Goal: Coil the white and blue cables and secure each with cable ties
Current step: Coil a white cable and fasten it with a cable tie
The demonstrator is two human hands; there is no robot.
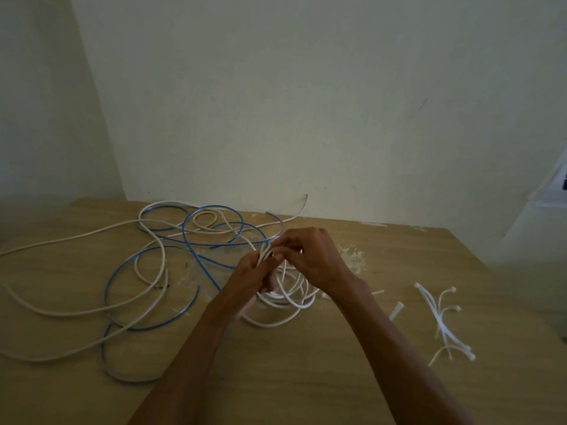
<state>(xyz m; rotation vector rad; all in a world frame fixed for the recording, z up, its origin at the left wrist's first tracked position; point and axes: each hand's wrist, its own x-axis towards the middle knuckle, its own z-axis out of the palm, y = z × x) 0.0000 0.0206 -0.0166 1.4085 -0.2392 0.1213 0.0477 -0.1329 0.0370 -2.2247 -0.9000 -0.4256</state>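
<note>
**Fingers of both hands closed on the white cable at mid-frame**

Fingers of the left hand (pixel 253 273) were curled round a gathered bunch of loops of the white cable (pixel 287 299), gripping it just below the centre of the frame. The right hand (pixel 310 256) met it from the right, its fingertips (pixel 283 240) bent inward and pinching at the top of the same bunch; whether they also held something small could not be told. The loops hung beneath both hands and rested on the wooden table (pixel 306 378). From there the rest of the white cable ran loose across the left half of the frame, crossing over and under the blue cable (pixel 214 207), which lay uncoiled in wide curves from the upper middle down to the lower left. A loose bundle of white cable ties (pixel 441 322) lay on the table at the right, well apart from the hands. Between them and the right forearm lay a short white offcut (pixel 396 311). A pale wall (pixel 306 102) stood behind the table.
</note>
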